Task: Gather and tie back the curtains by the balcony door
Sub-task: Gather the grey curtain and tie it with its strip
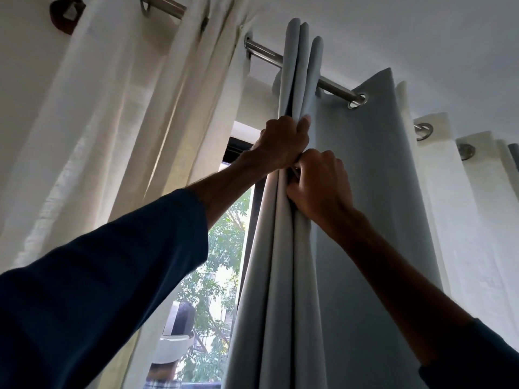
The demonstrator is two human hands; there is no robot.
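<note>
White ceiling and wall are seen above a balcony door viewed from below, and green trees (222, 248) are shown through the glass. At the middle of the view a grey curtain (365, 192) is hung from a metal rod (337, 88). Its left part is bunched into upright folds that rise past the rod. Its right part is spread flat, with an eyelet ring (358, 101) threaded on the rod.

The bunched folds are gripped by both hands just below the rod. The left hand (283, 144) is closed round them from the left, fingers curled over the fabric. The right hand (320, 183) is clamped on the same folds directly beneath, and the two hands are touching. Both arms are raised and dark blue sleeves are worn, the left sleeve (98, 276) filling the lower left corner.

To the left of the grey curtain a cream curtain (112, 108) is hung in loose pleats from another rod (165, 7), near a dark bracket (66, 16) at the top left corner. To the right, a white curtain (477, 206) with metal eyelets is hung beyond the grey one.
</note>
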